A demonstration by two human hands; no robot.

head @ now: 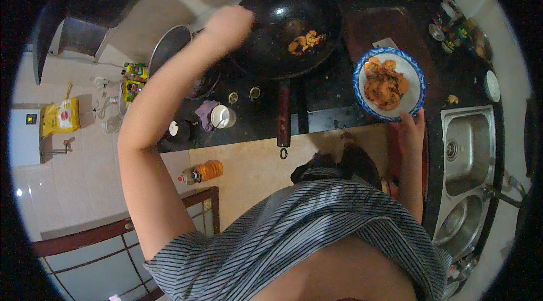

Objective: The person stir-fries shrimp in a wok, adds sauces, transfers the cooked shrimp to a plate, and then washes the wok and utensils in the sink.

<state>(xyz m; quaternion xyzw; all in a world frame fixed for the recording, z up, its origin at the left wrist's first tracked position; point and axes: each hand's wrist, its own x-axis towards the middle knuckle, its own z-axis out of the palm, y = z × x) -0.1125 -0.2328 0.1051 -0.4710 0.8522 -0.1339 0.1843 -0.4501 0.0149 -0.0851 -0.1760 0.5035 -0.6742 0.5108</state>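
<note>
A blue-rimmed plate [365, 106] carries a heap of cooked shrimp [385, 89], and my right hand [410, 125] grips its near edge. Left of it sits a black wok [263, 42] with a few shrimp [306, 42] lying low on its right side. My left hand [231, 23] is raised over the wok's left rim, fingers curled and slightly blurred; whether it holds anything cannot be told. The wok's wooden handle [284, 114] points toward me over the counter edge.
On the counter at left are a white cup [222, 117], a purple cloth [205, 113] and a round glass lid [169, 46]. A double steel sink [468, 150] lies at right. Jars [452, 40] stand at the back right. An oil bottle [210, 170] is on the floor.
</note>
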